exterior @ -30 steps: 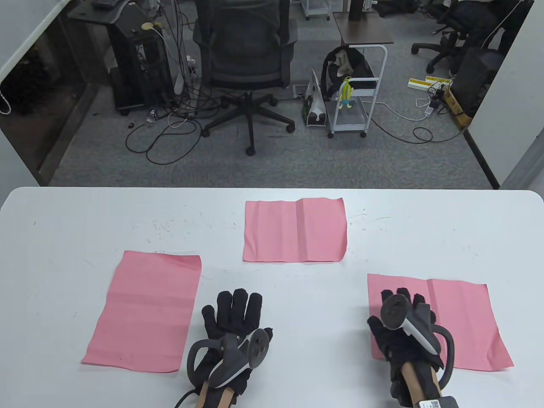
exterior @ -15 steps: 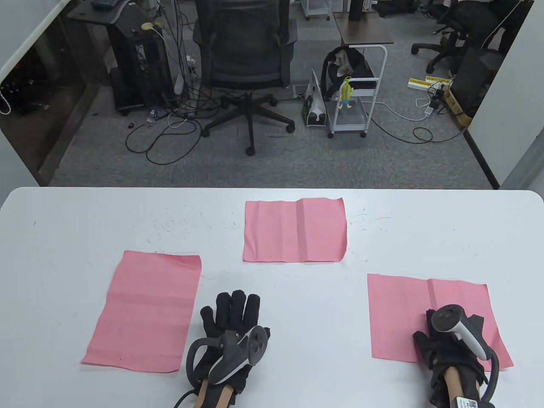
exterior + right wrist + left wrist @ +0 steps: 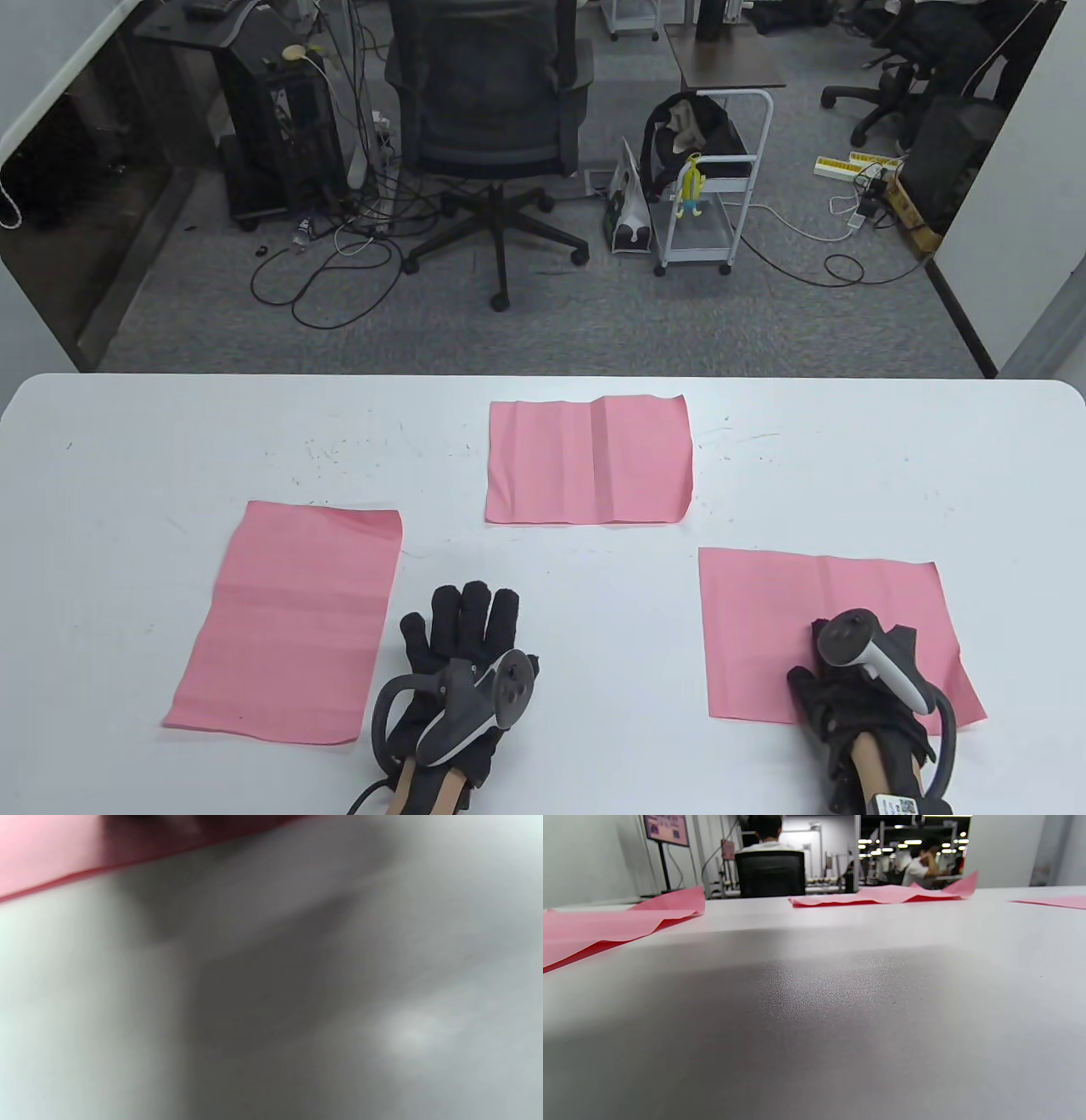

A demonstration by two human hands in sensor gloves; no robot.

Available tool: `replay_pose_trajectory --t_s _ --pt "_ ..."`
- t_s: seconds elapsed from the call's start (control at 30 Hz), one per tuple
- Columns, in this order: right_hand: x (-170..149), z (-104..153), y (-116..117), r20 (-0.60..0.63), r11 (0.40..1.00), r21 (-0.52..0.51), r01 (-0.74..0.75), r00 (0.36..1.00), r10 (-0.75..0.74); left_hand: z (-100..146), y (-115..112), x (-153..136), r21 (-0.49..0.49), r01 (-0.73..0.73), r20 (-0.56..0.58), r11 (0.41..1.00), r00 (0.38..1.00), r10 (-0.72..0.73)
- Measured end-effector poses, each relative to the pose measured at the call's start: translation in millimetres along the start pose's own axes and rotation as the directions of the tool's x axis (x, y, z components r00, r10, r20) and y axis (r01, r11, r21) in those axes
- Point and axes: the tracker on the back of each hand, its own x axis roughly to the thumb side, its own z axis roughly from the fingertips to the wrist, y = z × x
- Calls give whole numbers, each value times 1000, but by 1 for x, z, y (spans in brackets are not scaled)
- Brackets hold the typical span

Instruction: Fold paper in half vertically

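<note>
Table view: left hand (image 3: 462, 658) lies flat on the tabletop (image 3: 543, 552), fingers straight, near the front edge. Right hand (image 3: 857, 688) rests on the right pink paper sheet (image 3: 814, 611); finger state cannot be determined.

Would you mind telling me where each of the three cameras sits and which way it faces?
Table view: high above, looking down over the table; both gloved hands show, left hand flat, right hand on the right pink sheet.
Left wrist view: low at table level, looking across it; no hand visible.
Right wrist view: close, blurred; fingers unclear.
Shared: the far pink sheet appears in table and left wrist views.
</note>
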Motion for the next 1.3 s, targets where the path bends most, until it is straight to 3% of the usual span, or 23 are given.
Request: replay_pose_trajectory --t_s 0.5,0.97,1.3 --pt "110 25 42 109 995 0 -101 989 100 0 -2 3 -29 -22 21 999 1000 23" --pt "197 53 76 107 982 -17 -188 976 189 1 -3 7 -57 -19 39 998 999 21" --pt "215 61 86 123 970 -61 -235 963 241 -3 -14 9 -134 3 57 991 998 5"
